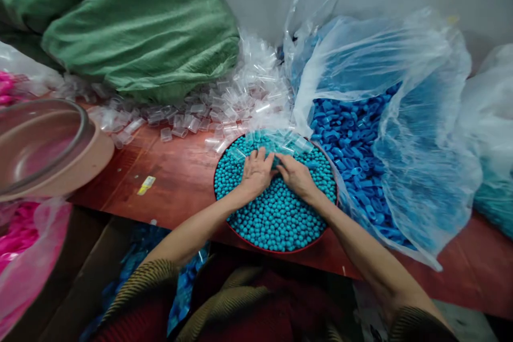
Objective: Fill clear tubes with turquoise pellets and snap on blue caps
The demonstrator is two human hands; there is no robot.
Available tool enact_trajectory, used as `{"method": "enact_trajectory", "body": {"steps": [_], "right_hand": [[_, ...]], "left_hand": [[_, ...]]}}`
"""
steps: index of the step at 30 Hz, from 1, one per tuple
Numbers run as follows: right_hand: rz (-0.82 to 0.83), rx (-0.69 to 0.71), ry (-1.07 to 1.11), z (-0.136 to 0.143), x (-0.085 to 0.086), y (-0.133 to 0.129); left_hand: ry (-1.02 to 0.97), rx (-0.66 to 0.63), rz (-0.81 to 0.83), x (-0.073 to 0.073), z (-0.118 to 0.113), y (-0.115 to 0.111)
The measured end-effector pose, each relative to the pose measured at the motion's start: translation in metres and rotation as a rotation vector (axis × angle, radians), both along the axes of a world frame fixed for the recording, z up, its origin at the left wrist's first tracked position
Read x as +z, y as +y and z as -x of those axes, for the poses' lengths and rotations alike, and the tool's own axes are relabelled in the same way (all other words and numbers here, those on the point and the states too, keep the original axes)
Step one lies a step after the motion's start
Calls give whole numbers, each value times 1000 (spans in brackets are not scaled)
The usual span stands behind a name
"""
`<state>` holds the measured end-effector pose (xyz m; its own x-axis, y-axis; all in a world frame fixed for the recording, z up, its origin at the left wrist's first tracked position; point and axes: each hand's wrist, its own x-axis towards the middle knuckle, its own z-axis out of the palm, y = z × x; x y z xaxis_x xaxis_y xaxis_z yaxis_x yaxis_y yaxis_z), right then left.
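My left hand (257, 172) and my right hand (297, 175) meet over a round red-rimmed basin (276, 250) full of small turquoise balls (272, 219). The fingers of both hands are bent and closed around a small bluish thing between them, mostly hidden, whose kind I cannot make out. Just beyond my fingertips, a few clear plastic tubes (298, 144) lie on the balls at the basin's far side. Behind them spreads a heap of similar short clear tubes (256, 96).
Right of the basin, an open plastic bag (425, 133) holds blue plastic caps (352, 155). A green sack (140, 37) bulges at the back left. Pinkish bowls (88, 160) stand left on the red-brown table (176, 171), above a bag of pink pieces (24, 230).
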<state>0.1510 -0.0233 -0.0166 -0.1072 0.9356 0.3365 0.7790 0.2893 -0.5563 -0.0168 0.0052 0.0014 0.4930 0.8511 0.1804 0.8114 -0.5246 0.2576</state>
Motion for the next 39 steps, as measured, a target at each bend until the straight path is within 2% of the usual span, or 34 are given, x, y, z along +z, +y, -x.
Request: {"method": "enact_trajectory", "body": {"steps": [3, 6, 7, 9, 11, 13, 14, 15, 18, 20, 23, 25, 30, 34, 39], "right_hand": [[-60, -26, 114, 4, -4, -5], [-149, -43, 78, 9, 4, -26], [-158, -31, 47, 14, 6, -35], [-130, 8, 1, 27, 9, -53], [-87, 99, -19, 37, 11, -66], [-48, 208, -17, 39, 15, -70], [-34, 210, -25, 36, 18, -68], [-18, 155, -49, 31, 21, -63], [109, -190, -237, 16, 29, -40], [199, -283, -337, 12, 29, -21], [235, -245, -347, 11, 19, -4], [203, -233, -288, 8, 10, -3], [38, -160, -7, -1, 1, -20], [65, -128, 242, 7, 4, -31], [114, -129, 570, 18, 1, -36]], "left_hand": [[-77, -22, 4, 0, -5, -5], [-265, 38, 80, 13, 3, -17], [-332, 45, 178, 17, 5, -22], [-470, 39, 478, 22, 9, -28], [-595, 60, 782, 20, 10, -28], [-663, 102, 914, 13, 11, -24], [-665, 106, 898, 9, 12, -22], [-643, 95, 838, 6, 13, -20], [-481, 33, 600, 1, 14, -18], [-336, -9, 506, 3, 13, -19], [-176, -58, 440, 10, 10, -20], [-175, -63, 442, 11, 9, -19], [-411, -125, 504, 1, 10, -19], [-556, -121, 546, -8, 6, -22], [-705, -158, 553, -9, 5, -25]]}}
